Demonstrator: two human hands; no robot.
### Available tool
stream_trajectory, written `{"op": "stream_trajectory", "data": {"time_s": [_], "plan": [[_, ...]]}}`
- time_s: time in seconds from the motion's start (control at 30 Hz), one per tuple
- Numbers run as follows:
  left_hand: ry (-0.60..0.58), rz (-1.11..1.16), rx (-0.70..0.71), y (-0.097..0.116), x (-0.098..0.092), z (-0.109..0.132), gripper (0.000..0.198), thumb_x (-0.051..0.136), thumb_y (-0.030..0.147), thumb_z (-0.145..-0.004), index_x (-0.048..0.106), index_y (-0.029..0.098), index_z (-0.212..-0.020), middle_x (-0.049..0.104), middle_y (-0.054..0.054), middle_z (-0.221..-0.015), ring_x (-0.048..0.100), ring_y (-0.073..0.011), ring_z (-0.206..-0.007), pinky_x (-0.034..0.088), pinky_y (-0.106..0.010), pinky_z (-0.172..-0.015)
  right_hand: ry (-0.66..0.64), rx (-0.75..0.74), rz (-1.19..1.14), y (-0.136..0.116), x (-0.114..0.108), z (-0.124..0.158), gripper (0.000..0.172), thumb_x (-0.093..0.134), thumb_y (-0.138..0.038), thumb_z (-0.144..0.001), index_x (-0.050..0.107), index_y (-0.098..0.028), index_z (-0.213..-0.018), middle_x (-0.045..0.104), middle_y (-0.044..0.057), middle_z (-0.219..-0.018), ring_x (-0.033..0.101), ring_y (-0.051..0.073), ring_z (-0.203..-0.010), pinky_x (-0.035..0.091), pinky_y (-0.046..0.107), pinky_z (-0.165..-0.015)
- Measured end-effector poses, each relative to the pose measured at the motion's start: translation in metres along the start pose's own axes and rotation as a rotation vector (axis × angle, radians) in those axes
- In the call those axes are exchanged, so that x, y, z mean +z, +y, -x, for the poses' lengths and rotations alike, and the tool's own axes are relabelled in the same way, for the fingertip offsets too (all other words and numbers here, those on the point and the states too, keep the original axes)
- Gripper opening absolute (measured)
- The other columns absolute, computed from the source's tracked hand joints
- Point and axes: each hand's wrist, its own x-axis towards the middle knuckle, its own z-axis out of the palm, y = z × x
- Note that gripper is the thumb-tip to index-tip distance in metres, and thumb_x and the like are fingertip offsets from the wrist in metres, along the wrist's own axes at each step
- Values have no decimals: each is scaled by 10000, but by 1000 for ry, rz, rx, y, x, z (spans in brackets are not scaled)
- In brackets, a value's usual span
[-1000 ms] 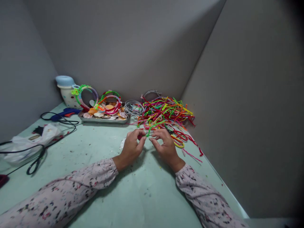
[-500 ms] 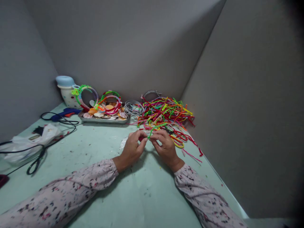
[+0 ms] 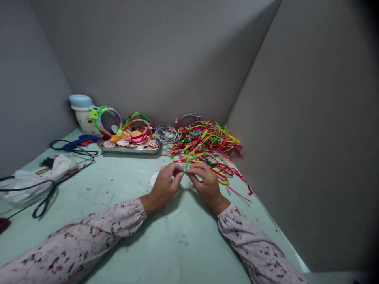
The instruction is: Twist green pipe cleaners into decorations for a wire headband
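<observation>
Both of my hands meet above the table, pinching close together. Between the fingertips is a green pipe cleaner (image 3: 189,160), its free end curving up and to the right. My left hand (image 3: 166,181) is closed, thumb against forefinger, with a bit of dark red showing between its fingers. Thumb and forefinger of my right hand (image 3: 206,184) are pressed together on the green pipe cleaner from the other side. Just behind the hands lies a loose heap of coloured pipe cleaners (image 3: 207,136). The exact grip at the fingertips is too small to make out.
A metal tray (image 3: 130,150) of shells carries colourful pipe-cleaner hoops (image 3: 137,129). Beside it are a wire coil (image 3: 166,134) and a blue-lidded cup (image 3: 84,114). A blue tool (image 3: 77,142), black cable (image 3: 53,189) and plastic bag (image 3: 35,179) lie left. Walls stand behind and right.
Both hands stay in nearly the same place, still pinching. The green pipe cleaner's free end has shifted slightly to the left.
</observation>
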Motion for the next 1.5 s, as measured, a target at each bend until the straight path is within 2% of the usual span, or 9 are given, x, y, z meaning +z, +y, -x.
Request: {"op": "stream_trajectory", "data": {"time_s": [0.3, 0.6, 1.27, 1.5], "plan": [[-3, -16, 3, 0, 0, -1, 74, 517, 231, -890, 582, 198, -878, 643, -32, -874, 551, -194, -862, 438, -334, -787, -29, -3, -4, -2, -1, -1, 117, 599, -212, -892, 710, -241, -912, 676, 57, -910, 630, 191, -903, 524, 345, -795], [3, -1, 19, 1, 1, -1, 65, 520, 216, -893, 579, 190, -887, 628, -22, -865, 545, -180, -841, 423, -318, -782, 25, -48, 35, 0, 1, 0, 127, 612, -204, -886, 697, -236, -975, 676, 67, -938, 637, 196, -917, 534, 359, -805], [13, -7, 41, -1, 0, -1, 59, 527, 209, -889, 580, 187, -875, 633, -20, -862, 544, -181, -851, 418, -324, -794, -35, -17, 39, -4, 0, -3, 108, 595, -218, -899, 690, -223, -951, 671, 71, -921, 632, 201, -886, 530, 356, -773], [8, -19, 38, 1, 0, 0, 73, 512, 218, -900, 575, 191, -876, 632, -24, -864, 547, -179, -844, 421, -337, -801, -17, -33, 31, 0, 1, -1, 135, 608, -207, -892, 682, -234, -1001, 672, 73, -959, 629, 204, -939, 531, 375, -823]]}}
